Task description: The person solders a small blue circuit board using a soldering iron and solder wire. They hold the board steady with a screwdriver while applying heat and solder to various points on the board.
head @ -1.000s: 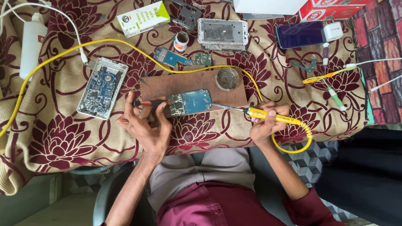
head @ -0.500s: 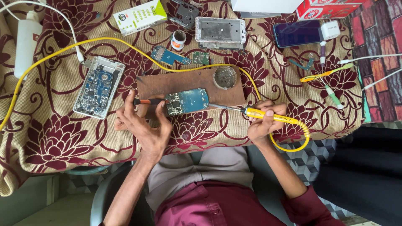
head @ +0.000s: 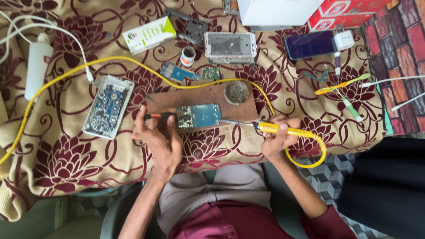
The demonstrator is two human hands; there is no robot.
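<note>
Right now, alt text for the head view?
Right hand holds a yellow soldering iron to a blue circuit board on a wooden block; left hand holds an orange-handled tool at the board's other end, over a floral cloth.

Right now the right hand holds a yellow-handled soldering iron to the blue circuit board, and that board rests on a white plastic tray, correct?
Not quite. In the head view the right hand does hold the yellow-handled soldering iron toward the blue circuit board, but the board rests on a brown wooden block, not a white plastic tray.
</note>
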